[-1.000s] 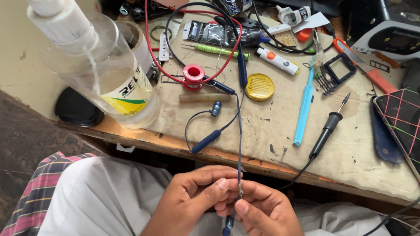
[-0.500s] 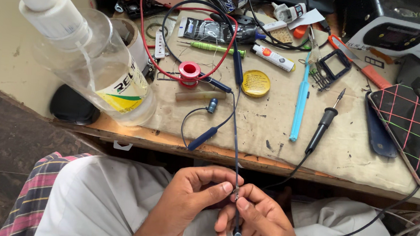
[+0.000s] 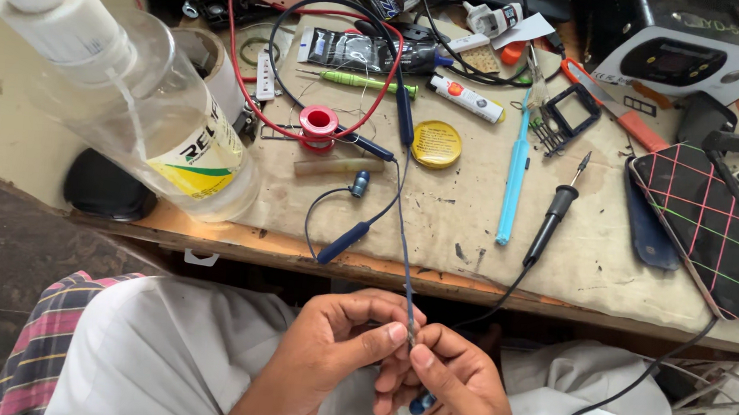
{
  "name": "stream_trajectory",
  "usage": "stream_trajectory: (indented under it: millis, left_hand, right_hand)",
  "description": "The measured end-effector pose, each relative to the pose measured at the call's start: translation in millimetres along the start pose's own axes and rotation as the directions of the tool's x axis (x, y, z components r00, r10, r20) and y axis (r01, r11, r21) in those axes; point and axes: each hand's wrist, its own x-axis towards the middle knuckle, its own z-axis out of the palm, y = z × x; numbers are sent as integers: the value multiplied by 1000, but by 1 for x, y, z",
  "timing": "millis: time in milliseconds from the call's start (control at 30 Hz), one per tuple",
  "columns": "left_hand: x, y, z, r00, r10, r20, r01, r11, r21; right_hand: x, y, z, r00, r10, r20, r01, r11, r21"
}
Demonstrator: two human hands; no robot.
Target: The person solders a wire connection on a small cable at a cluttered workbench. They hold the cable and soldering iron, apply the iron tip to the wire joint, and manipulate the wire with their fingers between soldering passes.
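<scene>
The thin blue cable [image 3: 405, 275] is being pinched tight by both the left hand [image 3: 338, 340] and the right hand [image 3: 452, 387], fingertips closed; gentle tension toward twelve o'clock is being advised.

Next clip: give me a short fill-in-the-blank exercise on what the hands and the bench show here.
1. Both the left hand and the right hand pinch a thin blue ____ below the bench edge.
2. The round tin on the bench is ____ in colour.
3. The soldering iron lies to the ____ of the light blue tool.

Missing words: cable; yellow; right
</scene>
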Motion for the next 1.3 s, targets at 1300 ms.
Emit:
stream_trajectory:
  millis: [1300]
  left_hand:
    - [-13, -12, 26, 795, 602, -74, -274, 466, 841]
  right_hand:
    - [2, 11, 3, 944, -276, -182, 234, 947, -219]
